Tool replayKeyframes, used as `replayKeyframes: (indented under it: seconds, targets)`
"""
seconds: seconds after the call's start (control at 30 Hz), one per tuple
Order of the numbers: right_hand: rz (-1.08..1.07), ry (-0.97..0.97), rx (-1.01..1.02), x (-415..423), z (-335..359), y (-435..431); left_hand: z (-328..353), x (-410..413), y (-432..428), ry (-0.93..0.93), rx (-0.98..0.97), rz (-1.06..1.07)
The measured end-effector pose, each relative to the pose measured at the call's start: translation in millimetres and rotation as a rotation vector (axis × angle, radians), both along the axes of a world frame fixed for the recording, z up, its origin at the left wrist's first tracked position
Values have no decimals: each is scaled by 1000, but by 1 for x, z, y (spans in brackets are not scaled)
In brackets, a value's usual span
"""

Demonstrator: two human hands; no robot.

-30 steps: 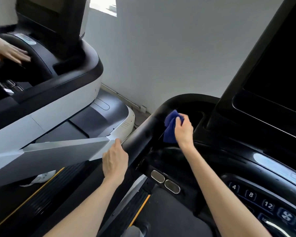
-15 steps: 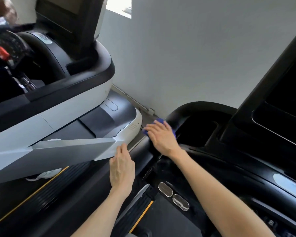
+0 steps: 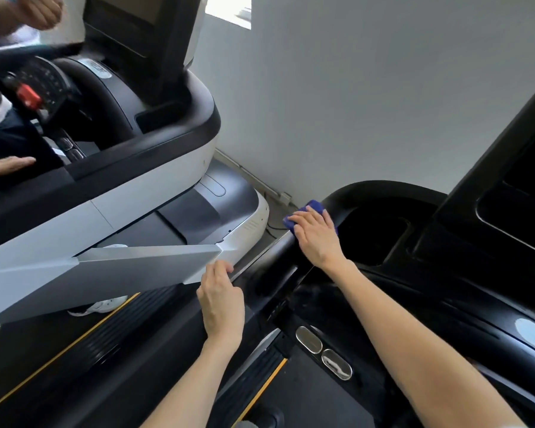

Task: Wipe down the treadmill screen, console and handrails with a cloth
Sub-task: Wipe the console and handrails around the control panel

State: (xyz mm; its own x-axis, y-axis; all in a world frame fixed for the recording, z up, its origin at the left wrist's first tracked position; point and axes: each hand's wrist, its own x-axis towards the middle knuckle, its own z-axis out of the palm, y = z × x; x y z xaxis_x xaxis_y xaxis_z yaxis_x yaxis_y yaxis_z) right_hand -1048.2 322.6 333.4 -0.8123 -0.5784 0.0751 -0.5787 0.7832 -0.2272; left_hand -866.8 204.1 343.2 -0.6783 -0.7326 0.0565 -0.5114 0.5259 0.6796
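Black handrail (image 3: 267,261), right hand (image 3: 317,239) flat on cloth (image 3: 312,207)

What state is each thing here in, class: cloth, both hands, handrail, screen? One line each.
Blue cloth, bunched, pressed against the handrail.
Right hand, spread flat over the cloth.
Left hand, resting on the handrail, fingers curled over it.
Handrail, held low down, wiped at its bend.
Screen, dark.

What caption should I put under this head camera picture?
Right hand presses a blue cloth onto the black handrail while the left hand rests on it.
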Motion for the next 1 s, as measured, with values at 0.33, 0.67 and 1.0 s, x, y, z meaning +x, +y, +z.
replayKeyframes:
  seconds: [0.33, 0.67, 1.0]
  targets:
    - [511, 88, -89, 90, -21, -18, -2, 11, -12, -291, -132, 4]
    - [142, 81, -194, 104, -17, -37, -5, 10, -8, -278, -179, 42]
    - [-80, 96, -336, 72, -38, 16, -8, 10, 9, -223, -268, -36]
